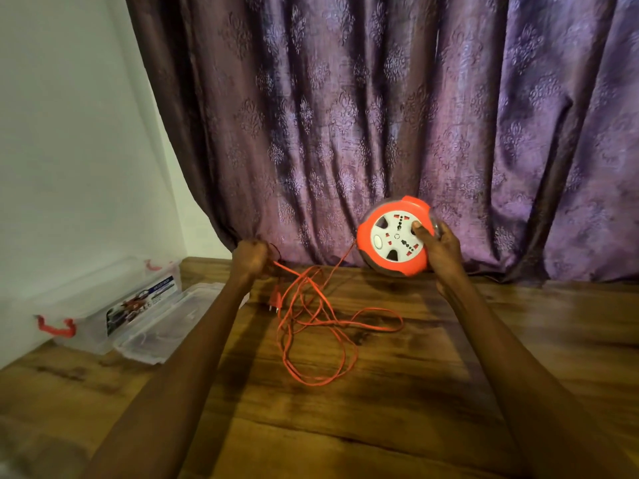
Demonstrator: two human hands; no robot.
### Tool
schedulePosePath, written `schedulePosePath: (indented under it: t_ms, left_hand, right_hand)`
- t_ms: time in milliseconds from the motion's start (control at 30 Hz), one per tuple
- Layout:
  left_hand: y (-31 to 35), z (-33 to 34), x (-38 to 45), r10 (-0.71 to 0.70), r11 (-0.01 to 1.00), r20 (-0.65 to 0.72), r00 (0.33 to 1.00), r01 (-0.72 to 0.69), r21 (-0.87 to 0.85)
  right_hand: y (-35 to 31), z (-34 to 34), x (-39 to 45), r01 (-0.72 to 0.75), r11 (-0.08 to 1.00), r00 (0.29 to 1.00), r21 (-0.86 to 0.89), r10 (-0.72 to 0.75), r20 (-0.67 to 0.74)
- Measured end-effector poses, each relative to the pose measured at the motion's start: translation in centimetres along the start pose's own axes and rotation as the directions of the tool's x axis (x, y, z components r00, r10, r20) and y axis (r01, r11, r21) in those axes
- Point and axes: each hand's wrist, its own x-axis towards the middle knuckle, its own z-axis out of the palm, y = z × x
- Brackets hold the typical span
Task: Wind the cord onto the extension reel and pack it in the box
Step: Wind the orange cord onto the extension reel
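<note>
both hands are busy: the right hand (437, 245) grasps the orange extension reel (396, 236) by its rim, thumb pressed on the white socket face, holding it upright just above the wooden table (397, 409) near the purple curtain (380, 115); the left hand (250, 257) is clenched around the orange cord (321, 326) a little way along from the reel. most of that cord lies in loose overlapping loops on the table between the arms, with the plug (275, 300) resting below the left hand. to wind well, i'd judge the left hand should keep a light, even tension and feed the cord straight to the reel's slot while the right turns the face, letting the loops lift off one by one so they do not knot. the clear box (114, 305) waits at the far left by the wall, its lid (166, 323) beside it. hidden: the right fingers behind the reel, how much cord is already wound, and where exactly the cord enters the housing.
</note>
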Motion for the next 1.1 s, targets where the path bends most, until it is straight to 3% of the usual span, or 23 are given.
schedulePosePath:
  t_ms: [100, 200, 267, 333, 400, 433, 467, 533, 600, 800, 1000, 1067, 1100]
  left_hand:
    - [-0.9, -1.2, -0.4, 0.060, 0.954, 0.087, 0.994, -0.083, 0.288]
    - [-1.2, -1.5, -0.8, 0.087, 0.790, 0.119, 0.989, -0.141, 0.597]
    - [-1.1, -1.1, -1.4, 0.242, 0.717, 0.071, 0.968, -0.227, 0.659]
    - [-0.4, -0.3, -2.3, 0.534, 0.667, 0.118, 0.838, -0.502, 0.550]
    - [0.6, 0.7, -3.7, 0.738, 0.460, 0.335, 0.585, -0.800, 0.386]
    - [0.8, 1.3, -4.4, 0.749, 0.349, 0.462, 0.475, -0.875, 0.335]
    - [0.8, 1.9, -4.8, 0.706, 0.275, 0.566, 0.425, -0.902, 0.333]
    - [0.0, 2.6, -4.8, 0.582, 0.200, 0.671, 0.459, -0.881, 0.429]
    - [-1.3, 2.5, -4.3, 0.500, 0.205, 0.683, 0.533, -0.839, 0.505]
    - [-4.2, 1.4, -3.0, 0.269, 0.363, 0.640, 0.719, -0.692, 0.624]
    - [-6.2, 1.3, -2.2, 0.248, 0.579, 0.569, 0.784, -0.590, 0.562]
    - [-6.3, 1.8, -2.0, 0.250, 0.506, 0.507, 0.825, -0.558, 0.658]
    - [-6.1, 2.2, -1.9, 0.288, 0.417, 0.491, 0.822, -0.569, 0.708]
  right_hand:
    - [0.1, 0.3, -0.2, 0.002, 1.000, 1.000, -0.007, -0.002, -0.012]
    - [0.1, 0.3, -0.3, 0.021, 0.999, 1.000, -0.038, -0.022, -0.017]
    - [0.1, 0.3, -0.4, 0.026, 0.998, 0.999, -0.060, -0.028, -0.026]
    - [0.1, 0.4, -0.5, 0.023, 0.997, 0.999, -0.079, -0.026, -0.040]
    - [0.1, 0.4, -0.6, 0.031, 0.994, 0.997, -0.109, -0.038, -0.064]
    - [0.1, 0.3, -0.6, 0.034, 0.992, 0.996, -0.123, -0.043, -0.076]
    - [0.1, 0.3, -0.6, 0.032, 0.991, 0.995, -0.127, -0.043, -0.087]
    - [0.1, 0.2, -0.8, 0.017, 0.992, 0.993, -0.123, -0.031, -0.113]
    - [0.0, 0.1, -0.8, -0.005, 0.993, 0.990, -0.114, -0.011, -0.141]
    - [-0.3, -0.8, -0.5, 0.012, 0.996, 0.984, -0.090, -0.028, -0.177]
    - [-1.0, -2.2, 0.3, 0.041, 0.998, 0.965, -0.054, -0.054, -0.258]
    - [-1.1, -2.8, 0.6, 0.044, 0.999, 0.964, -0.024, -0.049, -0.262]
    - [-1.1, -3.1, 0.8, 0.042, 0.999, 0.966, -0.011, -0.044, -0.256]
